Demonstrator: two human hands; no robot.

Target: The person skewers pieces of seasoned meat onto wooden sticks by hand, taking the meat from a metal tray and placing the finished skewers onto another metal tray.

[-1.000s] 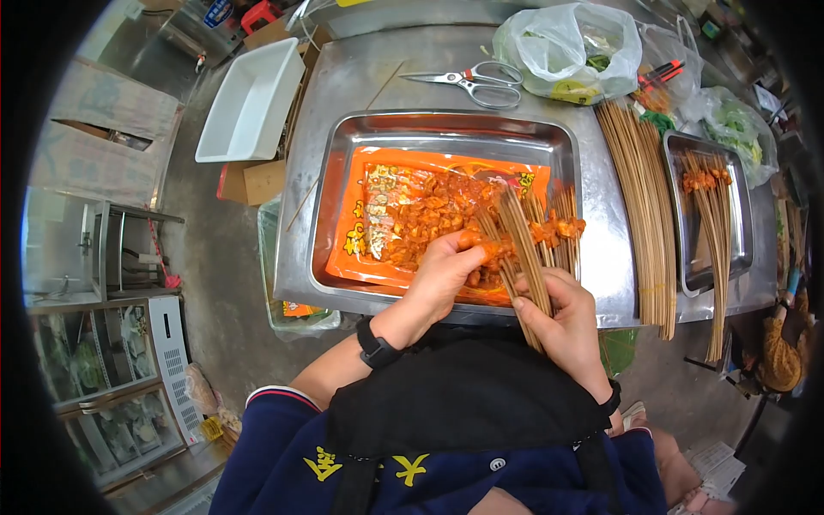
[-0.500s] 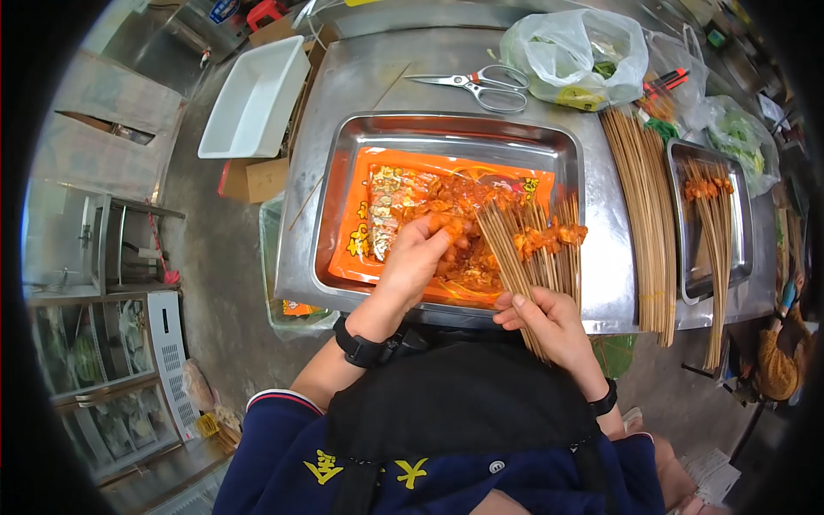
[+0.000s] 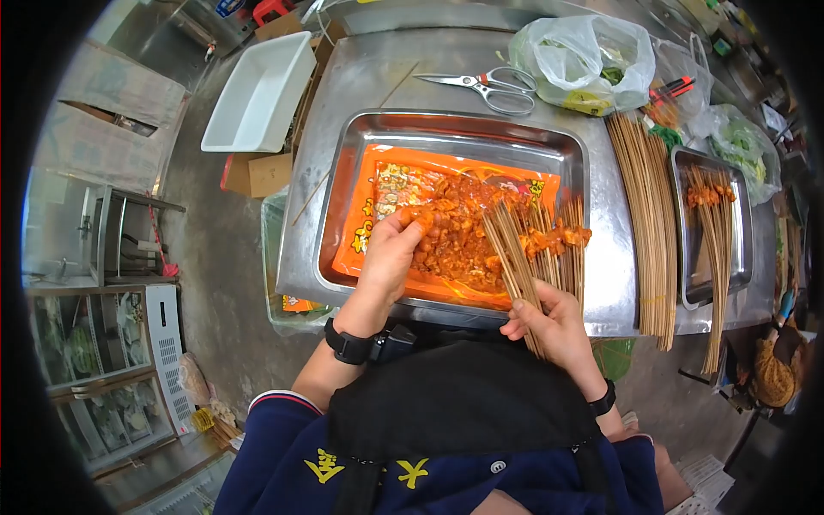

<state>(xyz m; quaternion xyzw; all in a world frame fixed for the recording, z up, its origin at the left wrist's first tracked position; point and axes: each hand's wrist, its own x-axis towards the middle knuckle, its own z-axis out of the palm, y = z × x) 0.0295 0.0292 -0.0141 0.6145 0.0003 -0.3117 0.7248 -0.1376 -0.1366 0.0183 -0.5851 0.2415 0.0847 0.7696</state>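
Observation:
My left hand (image 3: 390,256) is over the left side of a heap of red-sauced marinated meat (image 3: 463,227), thumb and fingers pinched on a small piece at the sauce-stained tips. The heap lies on an orange printed bag (image 3: 354,245) inside a steel tray (image 3: 455,123). Held in my right hand (image 3: 554,324) is a bundle of bamboo skewers (image 3: 515,257), slanting up to the left over the tray's front edge. Beside it, skewers threaded with meat (image 3: 558,239) rest at the tray's right end.
Scissors (image 3: 489,84) lie behind the tray, near a plastic bag of greens (image 3: 588,64). On the right are a long pile of bare skewers (image 3: 645,232) and a smaller steel tray (image 3: 745,249) with meat skewers (image 3: 712,215). A white bin (image 3: 257,94) stands at left.
My left hand has shifted slightly left and up over the meat, its fingers drawn closer together. My right hand still holds the skewers, and the view has shifted slightly.

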